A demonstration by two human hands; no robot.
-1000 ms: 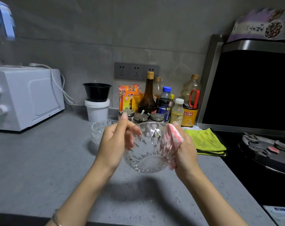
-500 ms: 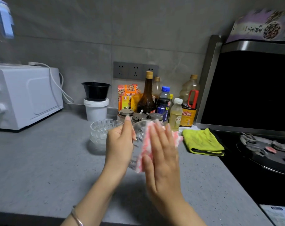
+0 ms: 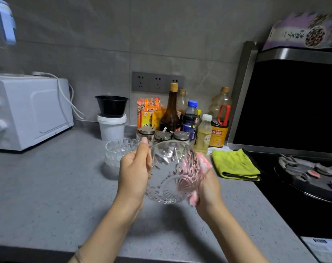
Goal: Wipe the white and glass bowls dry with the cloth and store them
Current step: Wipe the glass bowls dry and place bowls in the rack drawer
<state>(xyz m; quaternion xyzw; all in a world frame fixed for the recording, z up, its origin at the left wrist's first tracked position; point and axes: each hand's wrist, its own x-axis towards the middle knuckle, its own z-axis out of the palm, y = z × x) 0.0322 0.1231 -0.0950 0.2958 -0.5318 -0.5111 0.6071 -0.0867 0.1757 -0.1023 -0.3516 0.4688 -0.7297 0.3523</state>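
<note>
Glass bowl (image 3: 170, 172) is tilted at frame centre, above the desk (image 3: 47, 186). Left hand (image 3: 135, 168) clasps its left rim, forefinger up. Right hand (image 3: 208, 188) presses a pink cloth (image 3: 203, 164) against its right side, grip clenched on the cloth.

We count two hands, left (image 3: 135, 170) and right (image 3: 208, 190) | two cut-glass bowls (image 3: 170, 173) (image 3: 119, 151) | two cloths, pink (image 3: 203, 164) and yellow-green (image 3: 234, 164) | three lidded condiment jars (image 3: 162, 135) | six bottles (image 3: 170, 112) | three wall sockets (image 3: 157, 82)
</note>
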